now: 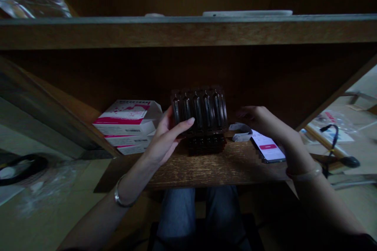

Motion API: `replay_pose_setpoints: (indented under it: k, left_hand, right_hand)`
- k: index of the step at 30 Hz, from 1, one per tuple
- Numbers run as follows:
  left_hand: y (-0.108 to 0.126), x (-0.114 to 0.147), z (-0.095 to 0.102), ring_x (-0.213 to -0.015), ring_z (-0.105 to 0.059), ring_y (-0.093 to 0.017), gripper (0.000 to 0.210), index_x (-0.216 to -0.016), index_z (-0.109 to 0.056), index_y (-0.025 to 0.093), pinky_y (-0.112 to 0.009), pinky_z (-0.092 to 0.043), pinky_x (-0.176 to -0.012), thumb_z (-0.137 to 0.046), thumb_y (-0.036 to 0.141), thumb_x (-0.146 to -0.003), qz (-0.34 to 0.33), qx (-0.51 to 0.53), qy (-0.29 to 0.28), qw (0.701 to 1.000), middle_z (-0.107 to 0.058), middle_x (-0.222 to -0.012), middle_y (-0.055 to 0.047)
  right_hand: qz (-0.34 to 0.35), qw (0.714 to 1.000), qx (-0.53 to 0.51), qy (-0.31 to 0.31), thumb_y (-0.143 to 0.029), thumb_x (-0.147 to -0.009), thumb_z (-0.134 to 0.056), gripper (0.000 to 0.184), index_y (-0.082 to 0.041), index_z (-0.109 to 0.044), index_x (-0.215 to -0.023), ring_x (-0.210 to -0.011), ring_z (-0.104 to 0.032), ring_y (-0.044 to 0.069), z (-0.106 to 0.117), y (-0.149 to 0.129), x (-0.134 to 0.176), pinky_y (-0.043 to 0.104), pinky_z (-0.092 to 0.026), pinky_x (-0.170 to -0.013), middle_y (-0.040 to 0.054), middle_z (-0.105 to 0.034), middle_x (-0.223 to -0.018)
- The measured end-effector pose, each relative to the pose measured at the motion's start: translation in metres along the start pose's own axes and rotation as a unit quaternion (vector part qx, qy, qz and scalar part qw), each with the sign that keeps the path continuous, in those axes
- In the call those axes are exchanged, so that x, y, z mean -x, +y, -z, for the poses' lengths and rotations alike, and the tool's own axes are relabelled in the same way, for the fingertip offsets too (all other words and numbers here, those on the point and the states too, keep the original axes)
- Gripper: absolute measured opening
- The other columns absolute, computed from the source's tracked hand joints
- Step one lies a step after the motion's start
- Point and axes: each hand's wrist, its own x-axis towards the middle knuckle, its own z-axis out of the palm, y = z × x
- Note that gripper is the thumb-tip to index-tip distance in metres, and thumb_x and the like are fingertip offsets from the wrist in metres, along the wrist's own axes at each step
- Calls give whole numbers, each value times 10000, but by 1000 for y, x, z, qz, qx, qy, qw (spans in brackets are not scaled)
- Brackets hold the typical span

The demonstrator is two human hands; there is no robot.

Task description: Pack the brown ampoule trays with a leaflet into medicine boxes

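Note:
My left hand grips a plastic tray of dark ampoules by its left side, the thumb lying across the front. The tray is tilted up, so its row of pointed ampoules faces me. Just below it, a stack of similar dark trays rests on the wooden shelf. To the right, my right hand hovers apart from the tray, above a grey strap. Its fingers reach leftward, partly lost in shadow, and appear loosely extended with nothing visible in them.
Pink-and-white boxes are stacked on the left, the top one with its end flap open. A lit phone lies right, near my right wrist. An upper shelf edge crosses above my hands. Side panels bound the compartment.

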Motion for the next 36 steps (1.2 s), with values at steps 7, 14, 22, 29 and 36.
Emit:
replay_pose_setpoints:
  k: [7,14,22,29,36]
  left_hand:
    - [0,-1,-1,-1147,-629,-218,515,-1152,-630,233,-274,-562,-916,-838,202,-681,-6,9,12,1000,-685,-1194,-26]
    - [0,0,-2,-1148,-627,-233,496,-1129,-629,231,-282,-576,-879,-838,196,-681,0,7,16,1000,-684,-1179,-28]
    - [-2,0,-1,-1149,-623,-213,503,-1131,-636,233,-262,-562,-894,-845,213,-673,3,4,13,1000,-687,-1167,-12]
    - [-3,0,0,-1144,-630,-233,494,-1128,-641,239,-278,-564,-882,-837,216,-675,-1,1,14,1000,-691,-1172,-20]
    - [-1,0,-2,-1147,-624,-235,504,-1121,-648,229,-285,-559,-894,-850,216,-659,5,6,21,1000,-691,-1165,-31]
  right_hand:
    - [-125,982,95,-102,-136,-823,-552,196,-151,-738,-763,-669,-647,171,-3,26,-5,249,-445,-557,61,-728,-740]
    - [-170,970,98,-145,-94,-738,-608,178,-171,-761,-787,-582,-617,135,-5,44,-7,214,-393,-479,50,-726,-710]
    - [-183,962,109,-174,-101,-744,-622,198,-188,-762,-853,-688,-654,147,-5,50,-7,212,-467,-564,58,-751,-842]
    - [-194,961,104,-168,-142,-735,-662,161,-202,-756,-851,-788,-685,194,2,43,-3,246,-511,-637,81,-757,-919]
    - [-171,970,71,-155,-128,-714,-660,139,-207,-756,-777,-668,-661,182,-2,47,-4,266,-492,-570,61,-748,-789]
